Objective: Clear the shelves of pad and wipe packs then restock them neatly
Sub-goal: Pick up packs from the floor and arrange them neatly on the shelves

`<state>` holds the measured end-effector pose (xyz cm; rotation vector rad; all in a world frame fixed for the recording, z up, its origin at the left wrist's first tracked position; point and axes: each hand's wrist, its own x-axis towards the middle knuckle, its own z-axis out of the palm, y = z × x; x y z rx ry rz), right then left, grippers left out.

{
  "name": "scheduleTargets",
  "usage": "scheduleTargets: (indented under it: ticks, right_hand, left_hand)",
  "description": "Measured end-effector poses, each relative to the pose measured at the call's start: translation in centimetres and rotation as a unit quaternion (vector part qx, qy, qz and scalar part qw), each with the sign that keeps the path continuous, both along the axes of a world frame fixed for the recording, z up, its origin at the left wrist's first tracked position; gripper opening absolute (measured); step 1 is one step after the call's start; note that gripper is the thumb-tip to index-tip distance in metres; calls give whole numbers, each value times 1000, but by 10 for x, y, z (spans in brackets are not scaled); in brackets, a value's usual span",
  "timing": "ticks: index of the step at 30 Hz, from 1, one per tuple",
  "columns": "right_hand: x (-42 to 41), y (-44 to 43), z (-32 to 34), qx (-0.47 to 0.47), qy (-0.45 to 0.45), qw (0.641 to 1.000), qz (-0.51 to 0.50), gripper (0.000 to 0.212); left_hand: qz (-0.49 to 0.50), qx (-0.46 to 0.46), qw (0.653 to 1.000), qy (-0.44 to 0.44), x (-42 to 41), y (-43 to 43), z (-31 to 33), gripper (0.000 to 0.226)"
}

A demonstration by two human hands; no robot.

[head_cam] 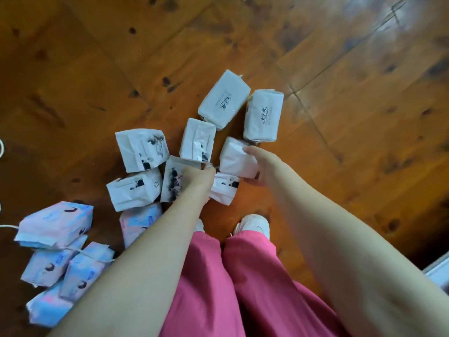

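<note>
Several white wipe packs lie scattered on the wooden floor (97,69) in front of my feet. My right hand (260,164) grips one white pack (235,159) near the middle of the pile. My left hand (196,178) reaches down between a white pack with dark print (172,181) and another white pack (224,188); its fingers curl onto the edge of one of them, and which one I cannot tell. Two larger white packs (224,99) (263,115) lie farther out. Several pink-and-blue pad packs (56,224) lie at the lower left.
My pink trouser legs (218,288) and white shoes (254,224) stand just behind the pile. A thin white cord (2,147) shows at the left edge. A pale object's corner (437,273) sits at the right edge. Bare floor stretches beyond the packs.
</note>
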<state>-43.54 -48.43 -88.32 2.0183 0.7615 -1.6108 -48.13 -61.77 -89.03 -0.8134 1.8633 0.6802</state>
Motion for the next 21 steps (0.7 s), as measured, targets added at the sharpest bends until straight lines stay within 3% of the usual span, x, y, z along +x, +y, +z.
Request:
scheduleTargets:
  ticks: [5, 11, 13, 16, 21]
  right_hand:
    - [20, -2, 55, 10, -5, 1000, -23, 33]
    - [64, -4, 170, 20, 18, 989, -147, 16]
    - [78, 0, 215, 23, 33, 982, -185, 11]
    - [97, 6, 287, 47, 73, 979, -185, 18]
    - [125, 13, 400, 149, 151, 967, -139, 40]
  left_hand:
    - [-44, 0, 999, 10, 13, -6, 47, 49]
    - [-66, 21, 995, 75, 27, -10, 181, 30]
    - [-32, 38, 996, 71, 30, -8, 229, 39]
    - [-6, 62, 995, 81, 35, -5, 291, 59]
    - [-15, 135, 986, 99, 36, 16, 395, 41]
